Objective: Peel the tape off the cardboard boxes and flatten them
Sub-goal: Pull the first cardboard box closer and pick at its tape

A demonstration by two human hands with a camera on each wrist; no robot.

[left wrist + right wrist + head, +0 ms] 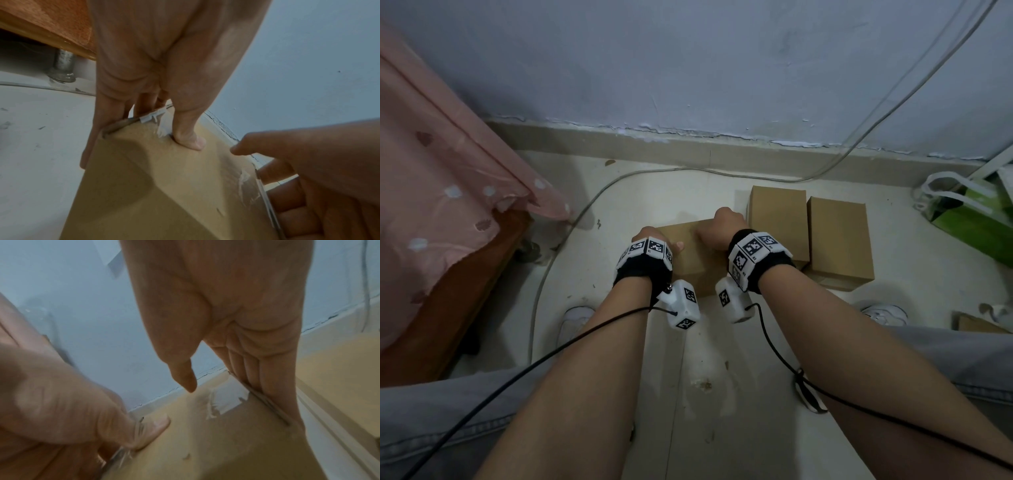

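Observation:
A brown cardboard box lies on the floor between my hands. My left hand grips its left end: the fingers run down the end and the thumb presses on the top. My right hand holds the right end, fingers down over the edge, thumb lifted just above the top. Torn scraps of clear tape cling at the left edge, and more tape scraps near the right edge. Two more closed boxes, the nearer box and the farther box, stand to the right.
A pink cloth hangs over a wooden bed frame on the left. A grey cable loops across the floor by the wall. A green bag sits at the far right, with a cardboard piece nearer me.

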